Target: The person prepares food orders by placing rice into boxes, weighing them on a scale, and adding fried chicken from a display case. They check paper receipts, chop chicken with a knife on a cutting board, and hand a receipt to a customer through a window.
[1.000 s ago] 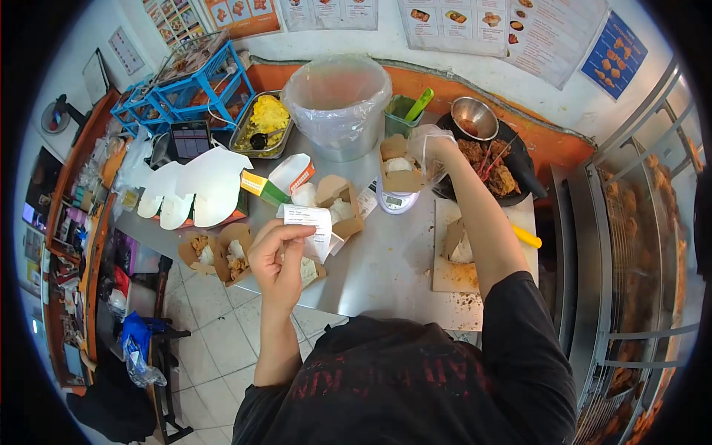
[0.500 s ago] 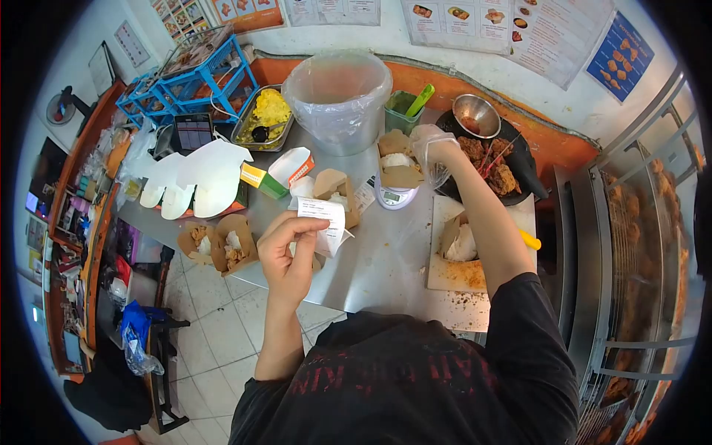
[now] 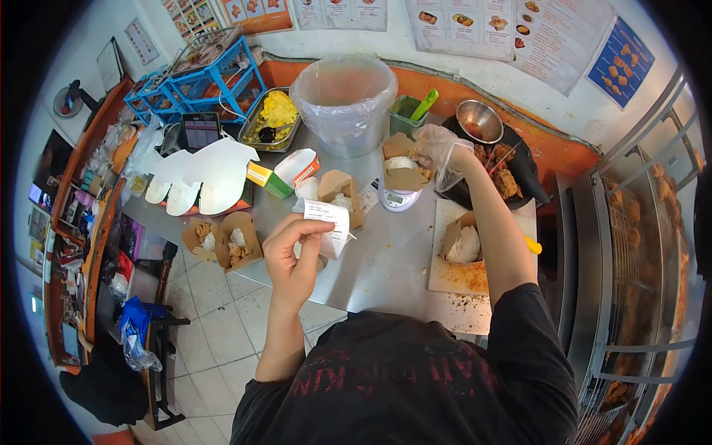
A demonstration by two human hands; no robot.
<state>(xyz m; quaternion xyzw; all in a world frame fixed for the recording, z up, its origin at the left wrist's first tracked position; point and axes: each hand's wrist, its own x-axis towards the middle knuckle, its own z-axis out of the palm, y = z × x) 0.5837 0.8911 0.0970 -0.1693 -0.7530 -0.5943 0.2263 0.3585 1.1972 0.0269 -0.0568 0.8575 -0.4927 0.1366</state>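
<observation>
My left hand (image 3: 293, 256) pinches a printed paper receipt (image 3: 326, 222) between thumb and fingers, above the steel table's front edge. A clear plastic glove covers my right hand (image 3: 443, 154), which is at the right side of an open cardboard box (image 3: 406, 178) holding white rice (image 3: 401, 162). Its fingers are closed at the box's rim, and the glove blurs whatever is between them. That box stands on a small white digital scale (image 3: 399, 199). Just right of my right hand, a black bowl (image 3: 528, 167) holds sauced fried chicken (image 3: 507, 183) and a metal bowl (image 3: 479, 121).
A cutting board (image 3: 452, 278) bears another box with rice (image 3: 465, 246). More filled boxes (image 3: 239, 241) sit at the table's left edge. Behind are a plastic-lined bucket (image 3: 343, 111), a tray of yellow food (image 3: 274, 115) and a green container (image 3: 406, 119). A rack (image 3: 630, 297) stands right.
My right hand has shifted slightly and its fingers now bend in at the box's right rim. The left hand keeps hold of the receipt. The whole view has shifted a little.
</observation>
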